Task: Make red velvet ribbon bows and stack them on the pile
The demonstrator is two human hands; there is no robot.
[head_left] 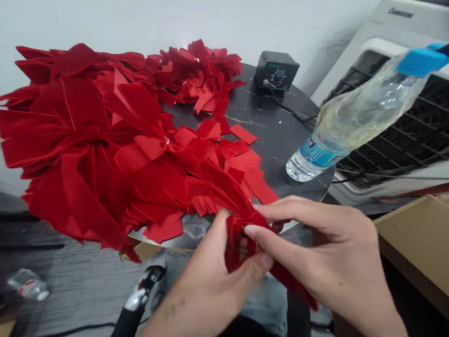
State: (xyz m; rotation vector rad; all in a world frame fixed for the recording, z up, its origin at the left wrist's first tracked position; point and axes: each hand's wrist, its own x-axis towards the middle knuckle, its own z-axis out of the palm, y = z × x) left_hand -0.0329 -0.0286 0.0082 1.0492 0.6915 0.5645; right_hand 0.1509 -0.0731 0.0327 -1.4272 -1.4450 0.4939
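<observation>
Both my hands meet at the near edge of a small round dark table (268, 125). My left hand (217, 283) pinches a folded piece of red fabric (242, 237) between thumb and fingers. My right hand (327, 254) grips the same piece from the right, its index finger pressed across the fold. The fabric's lower end hangs down past my right palm. A big heap of red fabric bows and strips (95, 140) covers the table's left and middle.
A clear plastic water bottle (349, 122) with a blue cap leans at the table's right edge. A small black dial box (277, 70) sits at the back. An open cardboard box (440, 252) stands at the right, a white appliance (406, 93) behind it.
</observation>
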